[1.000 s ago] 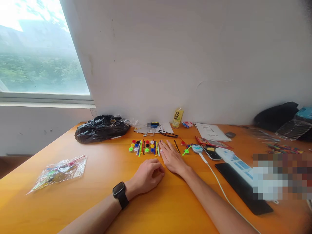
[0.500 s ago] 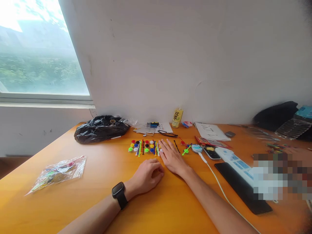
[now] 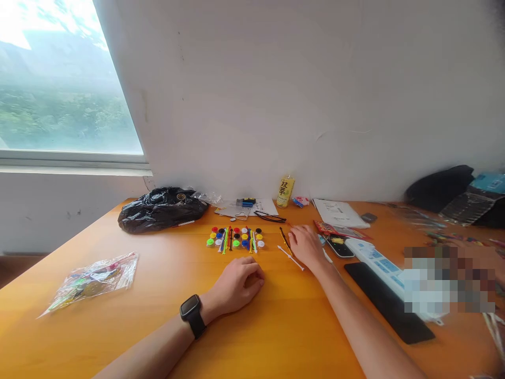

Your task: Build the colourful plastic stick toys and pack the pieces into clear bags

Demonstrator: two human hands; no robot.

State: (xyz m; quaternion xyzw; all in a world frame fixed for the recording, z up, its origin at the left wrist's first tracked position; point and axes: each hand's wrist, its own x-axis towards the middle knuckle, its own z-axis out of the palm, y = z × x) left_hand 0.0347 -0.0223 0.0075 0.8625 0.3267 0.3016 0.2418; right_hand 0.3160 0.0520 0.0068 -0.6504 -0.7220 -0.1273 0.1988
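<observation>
- Two hands on the orange table (image 3: 276,326): left hand (image 3: 238,284) loosely curled and empty. Right hand (image 3: 305,245) lies palm down, fingers slack, with nothing seen in its grasp.
- Rows of coloured caps and sticks (image 3: 235,238): left of the right hand, beyond the left hand. A careless nudge would likely scatter them.
- White stick (image 3: 290,258): loose, just beside the right wrist. A sideways sweep could flick it off.
- Phone (image 3: 339,247): close on the right, and could be knocked.
</observation>
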